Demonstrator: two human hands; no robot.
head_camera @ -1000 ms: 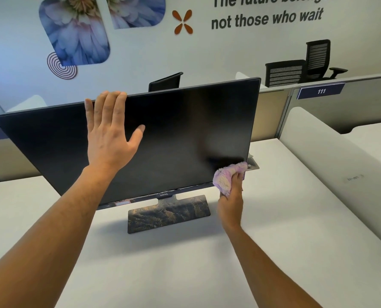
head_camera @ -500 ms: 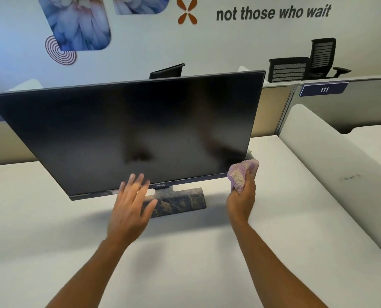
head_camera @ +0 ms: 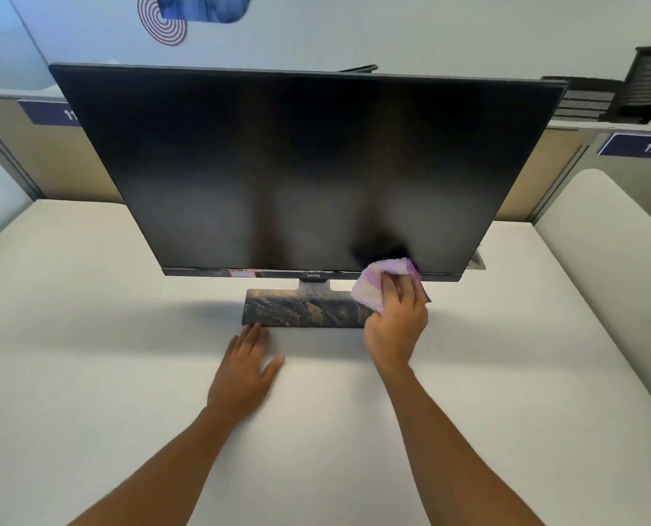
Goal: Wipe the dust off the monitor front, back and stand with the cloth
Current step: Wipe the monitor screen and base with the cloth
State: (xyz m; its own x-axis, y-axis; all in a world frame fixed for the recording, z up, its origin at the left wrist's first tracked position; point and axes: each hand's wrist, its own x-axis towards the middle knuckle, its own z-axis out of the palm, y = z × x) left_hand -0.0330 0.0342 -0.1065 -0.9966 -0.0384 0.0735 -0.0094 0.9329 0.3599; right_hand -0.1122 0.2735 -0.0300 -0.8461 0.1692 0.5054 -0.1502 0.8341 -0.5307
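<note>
A black monitor with a dark screen stands facing me on a white desk. Its flat, marbled dark stand base lies under the bottom bezel. My right hand grips a bunched purple and white cloth against the bottom right of the screen and bezel, over the right end of the base. My left hand lies flat on the desk with straight fingers, its fingertips just at the front left edge of the base. The back of the monitor is hidden.
Beige and grey partitions with number plates run behind the desk. A curved white divider borders the desk on the right. Black office chairs stand beyond the partition at the back right.
My left hand left the screen, dropped down and now lies on the desk before the base. My right hand with the cloth slid from the screen's right edge inward along the bottom. The view shifted.
</note>
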